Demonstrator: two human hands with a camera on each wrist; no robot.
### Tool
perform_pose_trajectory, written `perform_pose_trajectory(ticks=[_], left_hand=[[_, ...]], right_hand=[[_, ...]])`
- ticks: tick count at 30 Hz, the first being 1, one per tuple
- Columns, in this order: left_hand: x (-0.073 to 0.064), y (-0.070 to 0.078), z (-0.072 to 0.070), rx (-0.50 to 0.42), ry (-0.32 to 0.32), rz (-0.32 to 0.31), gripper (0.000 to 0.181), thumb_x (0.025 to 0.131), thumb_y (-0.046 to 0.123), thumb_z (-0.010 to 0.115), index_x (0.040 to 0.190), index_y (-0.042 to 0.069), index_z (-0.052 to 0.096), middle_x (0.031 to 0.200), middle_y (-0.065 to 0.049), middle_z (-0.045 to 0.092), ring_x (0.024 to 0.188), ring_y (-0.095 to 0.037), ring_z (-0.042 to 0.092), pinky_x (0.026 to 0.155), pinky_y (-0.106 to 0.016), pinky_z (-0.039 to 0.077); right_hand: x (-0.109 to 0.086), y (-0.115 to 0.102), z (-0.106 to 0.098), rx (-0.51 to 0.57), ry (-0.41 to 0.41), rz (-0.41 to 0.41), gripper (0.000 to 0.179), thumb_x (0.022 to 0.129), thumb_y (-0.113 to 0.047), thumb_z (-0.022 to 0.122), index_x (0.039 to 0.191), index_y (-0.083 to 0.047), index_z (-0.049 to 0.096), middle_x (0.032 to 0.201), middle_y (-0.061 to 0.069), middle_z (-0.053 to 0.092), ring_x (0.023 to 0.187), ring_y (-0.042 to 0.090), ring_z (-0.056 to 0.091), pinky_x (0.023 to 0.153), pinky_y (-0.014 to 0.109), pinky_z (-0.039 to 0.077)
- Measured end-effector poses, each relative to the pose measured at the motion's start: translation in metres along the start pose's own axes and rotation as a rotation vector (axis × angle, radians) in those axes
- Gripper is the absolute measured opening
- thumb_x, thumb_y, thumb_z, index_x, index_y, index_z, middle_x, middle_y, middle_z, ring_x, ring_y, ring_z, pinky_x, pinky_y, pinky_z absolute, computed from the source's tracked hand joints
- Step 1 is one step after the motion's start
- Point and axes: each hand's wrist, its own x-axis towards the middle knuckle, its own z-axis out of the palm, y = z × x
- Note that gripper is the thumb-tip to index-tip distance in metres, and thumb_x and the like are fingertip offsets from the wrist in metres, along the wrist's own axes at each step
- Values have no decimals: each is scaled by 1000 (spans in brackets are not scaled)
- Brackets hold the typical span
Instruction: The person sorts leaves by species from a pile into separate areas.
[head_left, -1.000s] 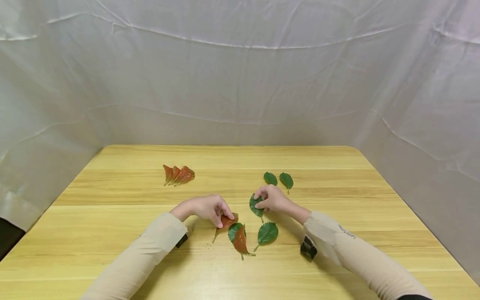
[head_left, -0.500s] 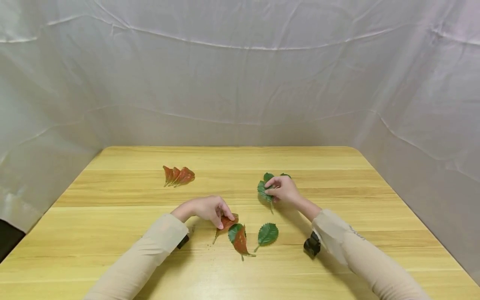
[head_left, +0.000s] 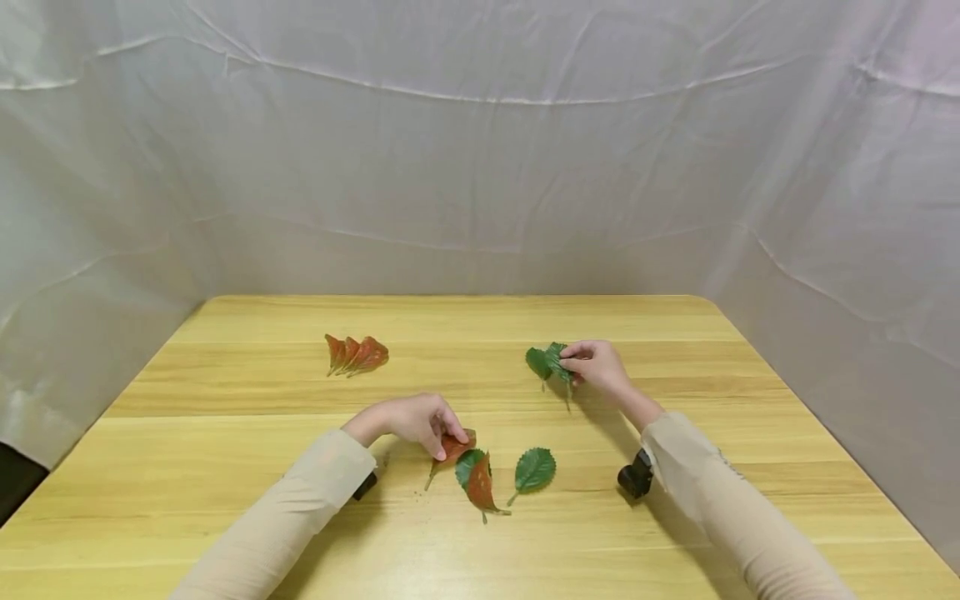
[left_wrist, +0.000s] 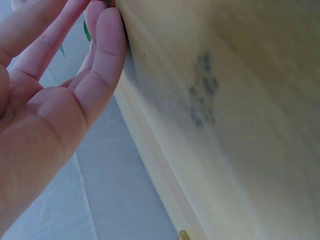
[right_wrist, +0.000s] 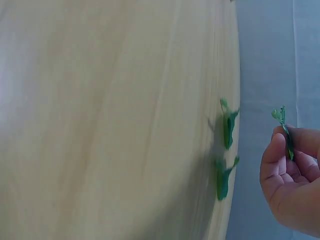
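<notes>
My right hand (head_left: 600, 367) pinches a green leaf (head_left: 556, 360) by its edge, between thumb and fingers. In the right wrist view this leaf (right_wrist: 286, 131) is held up off the table, apart from two green leaves (right_wrist: 228, 129) lying there. In the head view one of those lying leaves (head_left: 537, 363) shows just left of the held one; the other is hidden. With thumb and fingertips, my left hand (head_left: 416, 419) pinches a red leaf (head_left: 459, 447) low at the table. Right beside it, another red leaf (head_left: 482, 483) partly covers a green leaf (head_left: 467, 465).
A single green leaf (head_left: 535, 469) lies to the right of the overlapping leaves. Several red leaves (head_left: 358, 355) are fanned out at the far left of the wooden table (head_left: 247, 467). Pale cloth (head_left: 465, 167) hangs behind the table and along both sides.
My right hand has carried its green leaf away from me and to the right, over the far green leaves. The left hand has stayed in place on the red leaf.
</notes>
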Motion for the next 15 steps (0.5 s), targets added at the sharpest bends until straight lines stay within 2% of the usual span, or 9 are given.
perform_pose_trajectory(ticks=[6, 15], left_hand=[[0, -1, 2, -20, 2, -9, 32, 72, -11, 66, 103, -7, 63, 99, -7, 61, 65, -8, 49, 61, -20, 45], [-1, 0, 1, -17, 3, -15, 32, 71, -11, 66, 103, -7, 63, 99, -7, 61, 74, -13, 52, 65, -20, 46]], right_hand=[[4, 7, -13, -9, 53, 11, 19, 83, 3, 59, 98, 15, 58, 90, 19, 60, 54, 10, 53, 53, 26, 50], [9, 16, -25, -9, 91, 65, 20, 85, 2, 57, 101, 13, 58, 86, 12, 59, 56, 9, 52, 54, 26, 50]])
